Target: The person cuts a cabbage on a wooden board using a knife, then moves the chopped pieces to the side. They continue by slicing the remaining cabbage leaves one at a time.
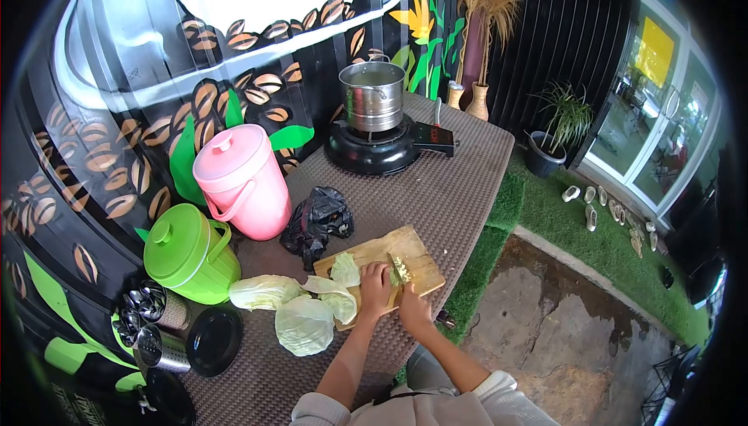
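Observation:
My right hand (414, 307) grips a knife (395, 264), its blade lying over the wooden cutting board (425, 258). Small pale chopped bits (402, 270) lie along the blade; their kind is too small to tell. My left hand (375, 286) is on the board just left of the blade, fingers curled and together; whatever they hold or press is hidden. Cabbage leaves (336, 299) lie on the board's left part and hang over its edge. Beside it on the table are a cabbage head (305, 325) and another pale cabbage piece (266, 292).
A black plastic bag (318, 222) sits behind the board. Pink (243, 184) and green (191, 254) lidded jugs stand by the wall. A steel pot (372, 98) rests on a black stove (370, 148). Black plate (214, 340) and cutlery holders (162, 348) are at left.

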### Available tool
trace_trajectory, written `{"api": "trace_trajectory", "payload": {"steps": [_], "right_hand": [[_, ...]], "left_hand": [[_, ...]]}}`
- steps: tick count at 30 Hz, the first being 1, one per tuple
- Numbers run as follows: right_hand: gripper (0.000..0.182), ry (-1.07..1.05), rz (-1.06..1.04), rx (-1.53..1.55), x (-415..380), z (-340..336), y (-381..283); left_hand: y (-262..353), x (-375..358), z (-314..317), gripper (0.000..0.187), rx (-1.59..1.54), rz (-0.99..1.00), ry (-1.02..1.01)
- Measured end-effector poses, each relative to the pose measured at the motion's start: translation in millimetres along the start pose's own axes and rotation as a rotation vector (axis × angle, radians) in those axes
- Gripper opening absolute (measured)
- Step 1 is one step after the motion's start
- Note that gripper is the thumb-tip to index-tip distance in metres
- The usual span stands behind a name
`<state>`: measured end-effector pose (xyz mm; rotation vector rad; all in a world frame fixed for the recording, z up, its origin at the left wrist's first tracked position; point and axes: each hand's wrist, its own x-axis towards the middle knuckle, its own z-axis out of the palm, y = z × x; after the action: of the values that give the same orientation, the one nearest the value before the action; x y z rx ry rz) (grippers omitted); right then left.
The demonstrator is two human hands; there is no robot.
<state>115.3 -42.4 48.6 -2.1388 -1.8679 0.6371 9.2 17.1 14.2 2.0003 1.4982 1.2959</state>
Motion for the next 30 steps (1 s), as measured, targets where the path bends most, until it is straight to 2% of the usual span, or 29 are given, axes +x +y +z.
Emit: {"api": "trace_trajectory", "payload": {"steps": [1, 5, 7, 11, 13, 16, 17, 18, 20, 21, 23, 30], "right_hand": [[0.029, -0.048, 0.11, 0.04, -5.3, 1.9, -2.1], [0.029, -0.077, 0.09, 0.058, 4.6, -15.4, -6.0], [0.031, -0.067, -0.069, -0.074, 19.2, -23.9, 2.0], [0.035, -0.131, -0.059, -0.043, 16.4, -29.2, -1.6], [0.031, -0.06, 0.046, -0.008, -4.3, -19.9, -13.9], [0.03, -0.049, 0.074, -0.03, -3.6, 1.5, -13.1], [0.027, 0.019, -0.005, -0.11, 1.4, 6.1, -8.4], [0.027, 0.015, 0.0, -0.108, 8.1, 9.3, -1.4], [0.023, 0.115, -0.185, -0.202, 28.6, -0.1, 11.8], [0.023, 0.118, -0.179, -0.199, 34.4, -13.1, 16.1], [0.022, -0.096, -0.231, -0.237, 37.3, -40.7, 20.4], [0.025, 0.012, -0.023, -0.189, 7.9, -1.0, 17.4]], "left_hand": [[-1.7, -0.7, 0.4, 0.013, -0.006, 0.012, 0.013], [3.4, -0.3, -2.5, 0.01, -0.023, 0.013, 0.075], [1.6, 0.0, -1.7, 0.008, -0.035, -0.001, 0.082], [-1.5, -1.0, -1.2, 0.007, -0.116, -0.078, 0.097], [-5.3, -1.0, -0.3, 0.008, -0.11, -0.061, 0.108], [-7.1, -0.7, 1.9, 0.008, -0.098, -0.043, 0.116], [-7.6, -1.6, 1.6, 0.009, -0.087, -0.038, 0.116], [-7.4, -4.0, 1.0, 0.009, -0.086, -0.041, 0.11], [-5.2, -2.5, 1.1, 0.009, -0.082, -0.044, 0.102], [-6.5, -1.8, 2.7, 0.009, -0.061, -0.03, 0.125], [-5.2, -2.5, 2.3, 0.01, -0.065, -0.034, 0.112], [-2.5, -0.8, 0.7, 0.017, -0.012, 0.004, 0.063]]}}
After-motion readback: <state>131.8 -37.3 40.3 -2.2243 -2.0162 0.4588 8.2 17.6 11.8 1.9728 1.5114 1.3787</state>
